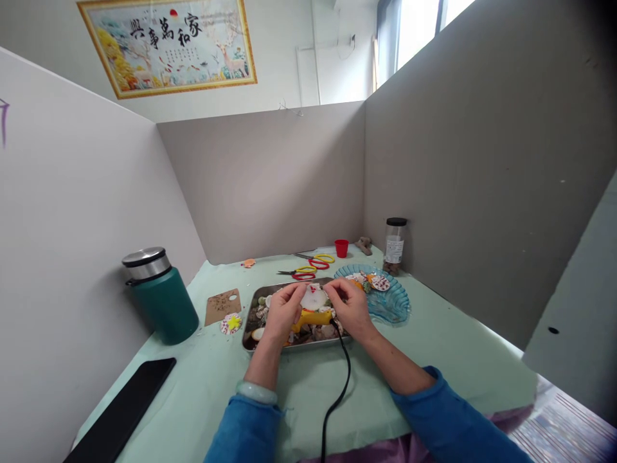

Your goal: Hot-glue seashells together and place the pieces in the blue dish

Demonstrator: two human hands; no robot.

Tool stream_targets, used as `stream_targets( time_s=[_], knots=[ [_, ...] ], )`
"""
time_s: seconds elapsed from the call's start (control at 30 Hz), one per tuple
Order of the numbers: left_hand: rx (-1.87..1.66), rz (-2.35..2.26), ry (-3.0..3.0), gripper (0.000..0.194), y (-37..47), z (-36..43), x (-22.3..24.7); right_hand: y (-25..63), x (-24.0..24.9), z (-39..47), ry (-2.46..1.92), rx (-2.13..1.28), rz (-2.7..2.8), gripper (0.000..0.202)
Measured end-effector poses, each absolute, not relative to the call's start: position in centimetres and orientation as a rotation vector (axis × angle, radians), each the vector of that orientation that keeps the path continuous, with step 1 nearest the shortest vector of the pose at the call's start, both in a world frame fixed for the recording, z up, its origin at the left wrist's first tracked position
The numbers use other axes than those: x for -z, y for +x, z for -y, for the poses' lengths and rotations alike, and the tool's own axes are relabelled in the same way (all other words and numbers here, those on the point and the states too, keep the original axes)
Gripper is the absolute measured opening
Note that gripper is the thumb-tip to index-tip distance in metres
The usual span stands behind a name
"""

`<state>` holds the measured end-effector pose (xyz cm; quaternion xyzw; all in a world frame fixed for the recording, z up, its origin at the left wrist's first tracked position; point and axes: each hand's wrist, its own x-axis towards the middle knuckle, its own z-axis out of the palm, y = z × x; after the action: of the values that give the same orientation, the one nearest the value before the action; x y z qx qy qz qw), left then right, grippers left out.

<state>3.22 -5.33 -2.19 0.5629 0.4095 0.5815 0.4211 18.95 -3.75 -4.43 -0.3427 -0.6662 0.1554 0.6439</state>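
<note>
Over the metal tray point(308, 346), the left hand point(285, 310) and right hand point(351, 308), fingertips drawn together, appear to pinch 1 white disc point(314, 300) bearing red bits point(313, 289) (mostly bare, so probably barely begun).

Behind our bare left hand point(283, 310), beyond the wrist, we see a smooth, rounded, pale whitish-green bangle point(258, 391) circling the forearm; we cannot tell its material for certain. Its far side meets the edge of a plain, deep blue fabric sleeve point(245, 432), which covers the arm farther back from that hand. Behind our bare right hand point(350, 310), a longer stretch of uncovered forearm runs back to a matching deep blue fabric sleeve point(457, 418). We see soft creases and bunching at its edge, which sits farther from the hand than on the left.
</note>
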Motion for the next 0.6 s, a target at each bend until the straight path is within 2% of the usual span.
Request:
stream_targets(
  time_s=[0.6],
  knots=[
    [-1.457, -1.026, 1.447, 0.043, 2.57, 4.98, 2.6, 19.05, 4.22, 4.37, -0.687, -0.274, 1.574, 0.019]
  ],
)
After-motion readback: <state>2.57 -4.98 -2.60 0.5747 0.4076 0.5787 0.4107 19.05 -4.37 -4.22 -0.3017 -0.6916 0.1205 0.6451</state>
